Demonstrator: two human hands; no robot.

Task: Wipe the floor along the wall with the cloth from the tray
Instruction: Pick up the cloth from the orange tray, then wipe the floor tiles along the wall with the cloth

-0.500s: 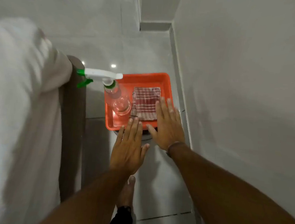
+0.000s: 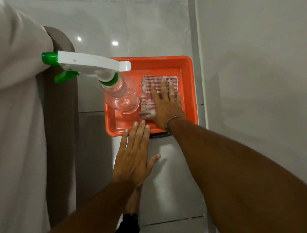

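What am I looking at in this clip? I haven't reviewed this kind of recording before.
There is no robot: a person wears a camera on the head, looking down at their own two bare hands. An orange tray holds a clear spray bottle with a white and green trigger head, and a folded red-and-white cloth. The right hand lies flat on the cloth, fingers spread, not yet gripping it. The left hand hovers open and empty at the tray's near edge. The wall runs along the right.
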